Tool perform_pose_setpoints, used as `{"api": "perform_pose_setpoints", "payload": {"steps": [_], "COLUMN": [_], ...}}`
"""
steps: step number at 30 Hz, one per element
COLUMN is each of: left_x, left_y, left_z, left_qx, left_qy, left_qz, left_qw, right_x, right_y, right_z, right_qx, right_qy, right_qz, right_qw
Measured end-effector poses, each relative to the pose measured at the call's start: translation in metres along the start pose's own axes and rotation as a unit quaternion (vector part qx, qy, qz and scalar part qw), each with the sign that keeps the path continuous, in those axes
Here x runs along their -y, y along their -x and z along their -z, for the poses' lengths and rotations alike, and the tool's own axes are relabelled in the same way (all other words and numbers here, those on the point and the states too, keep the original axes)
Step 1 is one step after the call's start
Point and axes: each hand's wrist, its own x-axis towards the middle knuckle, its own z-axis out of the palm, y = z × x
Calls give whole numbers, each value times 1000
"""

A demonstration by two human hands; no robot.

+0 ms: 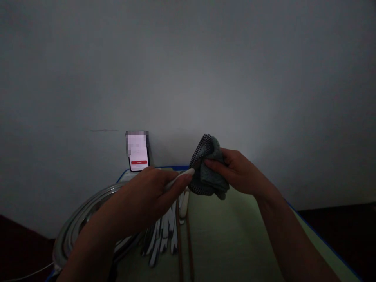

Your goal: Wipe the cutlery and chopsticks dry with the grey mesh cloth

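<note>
My left hand (158,188) is closed on the pale handle of a piece of cutlery (179,178). Its far end runs into a folded grey cloth (216,172) with a black-and-white checked side, so I cannot tell its kind. Gripping that cloth from the right is my right hand (237,170), thumb on the near face. Both hands are raised above the table. Below them lie several pieces of cutlery (164,231) with light handles, side by side. Two brown chopsticks (180,250) lie lengthwise to their right.
A round shiny metal tray or lid (63,235) is at the left, partly hidden by my left forearm. Behind it a lit phone (138,154) leans on the grey wall (188,78). The pale green tabletop (235,235) has a blue edge. Lighting is dim.
</note>
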Motion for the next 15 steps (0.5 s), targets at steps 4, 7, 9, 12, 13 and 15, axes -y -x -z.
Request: {"api": "perform_pose_setpoints", "payload": {"steps": [4,7,9,12,13,15], "left_x": [1,-1,-2,-2,-2,-2], "left_y": [0,1,2,3,3,3], "left_z": [0,2,3,4,4,4], "left_qx": [14,34,42,42,37,25], "left_qy": [-9,-22,-25,-17,-14,-7], "left_qz": [-23,-22,-23,-30,-30,-29], "left_qw": [1000,999,999,999,999,999], "right_x": [6,11,14,17,18,19], "right_y": [5,8,9,8,8,7], "right_z": [13,19,21,19,19,17], "right_qx": [87,135,133,119,113,100], "right_qy": [22,55,78,91,94,101], "right_qz": [-10,-44,-60,-58,-55,-51], "right_qw": [996,988,986,987,988,989]}}
